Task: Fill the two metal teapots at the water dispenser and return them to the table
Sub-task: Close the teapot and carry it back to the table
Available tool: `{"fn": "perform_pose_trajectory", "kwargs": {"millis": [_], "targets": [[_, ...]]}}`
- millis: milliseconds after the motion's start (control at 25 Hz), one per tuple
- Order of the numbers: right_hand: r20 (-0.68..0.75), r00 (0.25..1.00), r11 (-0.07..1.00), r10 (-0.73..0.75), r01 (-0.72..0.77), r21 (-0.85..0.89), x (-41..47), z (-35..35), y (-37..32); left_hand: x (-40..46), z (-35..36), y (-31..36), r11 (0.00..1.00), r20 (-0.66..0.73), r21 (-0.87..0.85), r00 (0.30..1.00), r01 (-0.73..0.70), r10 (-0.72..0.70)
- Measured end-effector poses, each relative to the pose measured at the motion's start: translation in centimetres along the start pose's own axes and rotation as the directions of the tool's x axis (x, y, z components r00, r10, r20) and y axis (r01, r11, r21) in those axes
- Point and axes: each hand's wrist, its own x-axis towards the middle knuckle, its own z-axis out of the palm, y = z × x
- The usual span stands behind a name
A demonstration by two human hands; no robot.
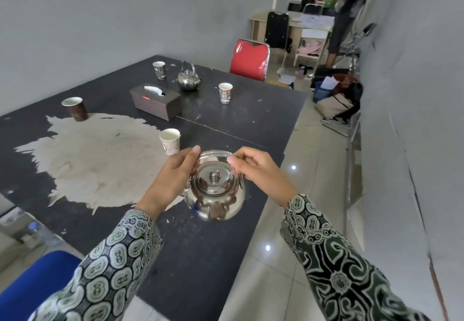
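Both hands, left [173, 177] and right [258, 170], grasp the near teapot [216, 195] by its folded handle at the worktop [226, 124] edge. A jerky lift could shake its loose-looking lid [213, 181] off or knock the paper cup [170, 142] just beside it.

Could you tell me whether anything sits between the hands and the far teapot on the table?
Nothing blocks it outright. The far teapot stands beyond the tissue box, which lies left of the direct line; both hands hold the near teapot.
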Motion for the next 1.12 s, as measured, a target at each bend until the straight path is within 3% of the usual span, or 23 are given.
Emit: {"fn": "perform_pose_trajectory", "kwargs": {"millis": [120,360,520,720,960,1120], "targets": [[0.054,0.998,0.999,-0.037,0.036,0.022,4.3,-2.5,1.9,2.7,1.6,0.2,0.999,-0.021,0.051,1.0,0.019,-0.018],[0.223,0.967,0.992,-0.125,0.116,0.054,14.7,-6.8,4.2,9.3,5.4,0.6,0.987,-0.208,-0.147,0.973,0.067,-0.097],[0.181,0.959,0.975,-0.219,0.209,0.072,19.7,-7.1,4.4,13.7,6.6,1.4,0.983,-0.472,-0.179,0.875,0.028,-0.11],[0.171,0.887,0.891,-0.428,0.446,-0.086,23.1,-4.9,4.7,18.8,3.1,1.1,0.969,-0.693,-0.24,0.711,-0.066,-0.123],[0.369,0.843,0.88,-0.392,0.46,-0.117,29.2,0.5,3.4,24.1,-3.0,0.7,0.976,-0.824,-0.193,0.556,-0.102,-0.105],[0.554,0.784,0.921,-0.279,0.382,-0.078,34.5,4.8,1.7,27.3,-7.7,0.2,0.994,-0.865,-0.108,0.492,0.001,-0.094]]}}
